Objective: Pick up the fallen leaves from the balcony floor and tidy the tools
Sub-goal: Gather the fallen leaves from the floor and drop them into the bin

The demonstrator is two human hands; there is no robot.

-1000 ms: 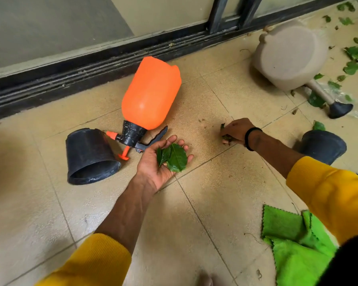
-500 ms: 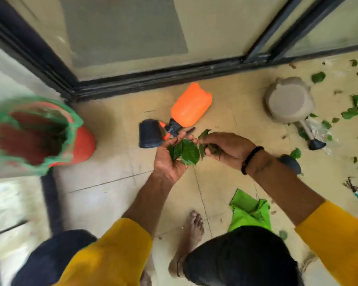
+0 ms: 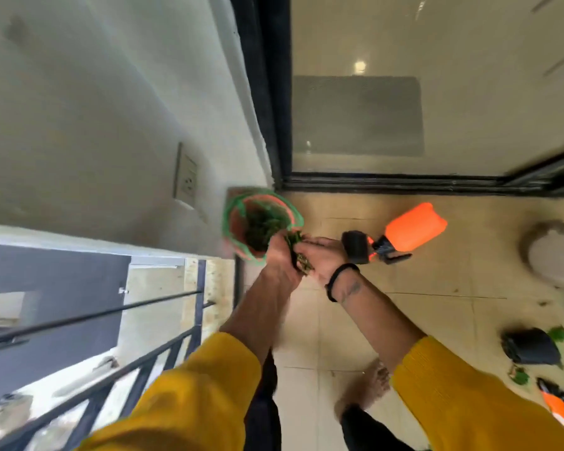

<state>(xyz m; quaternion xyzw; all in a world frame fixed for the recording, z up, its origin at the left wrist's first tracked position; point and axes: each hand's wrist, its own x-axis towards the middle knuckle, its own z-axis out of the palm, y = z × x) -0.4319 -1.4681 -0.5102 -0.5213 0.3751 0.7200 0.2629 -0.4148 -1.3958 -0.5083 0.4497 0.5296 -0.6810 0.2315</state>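
**Both hands holding leaves at the rim of the bin**

The left hand (image 3: 282,258) and right hand (image 3: 323,255) are pressing together, fingers curling around a clump of green leaves (image 3: 302,262) that is showing between the palms. A black band (image 3: 337,281) is circling the right wrist, and yellow sleeves (image 3: 469,395) are covering both forearms. The hands are hovering at the near edge of a red bin with a green liner (image 3: 261,219), which is already holding dark leaf litter and is standing in the corner by the wall. Just beyond the right hand, an orange sprayer (image 3: 414,227) is lying on the tiles, its nozzle end beside a tipped black pot (image 3: 355,245). Farther right, another black pot (image 3: 531,349) is lying with loose leaves (image 3: 557,333) next to it.
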